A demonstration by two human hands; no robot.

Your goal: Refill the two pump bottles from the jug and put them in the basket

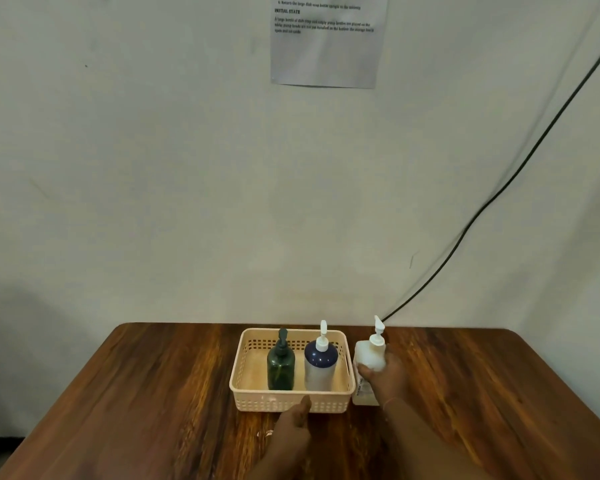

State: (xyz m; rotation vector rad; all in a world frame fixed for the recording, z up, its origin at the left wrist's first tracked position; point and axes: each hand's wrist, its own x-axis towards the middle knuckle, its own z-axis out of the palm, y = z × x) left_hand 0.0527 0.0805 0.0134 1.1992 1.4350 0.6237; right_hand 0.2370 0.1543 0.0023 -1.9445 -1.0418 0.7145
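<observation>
Your right hand (383, 374) grips the white jug (367, 362) (pump-topped, upright), touching the basket (291, 401)'s right side. Your left hand (293, 426), loosely curled and empty, rests at the basket front; just beyond it stand the green bottle (280, 367) and blue-shouldered bottle (320, 367). The task looks nearly finished: release the jug.

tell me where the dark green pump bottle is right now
In the head view the dark green pump bottle stands upright inside the beige basket, on its left side, right next to the blue-and-white pump bottle.
</observation>
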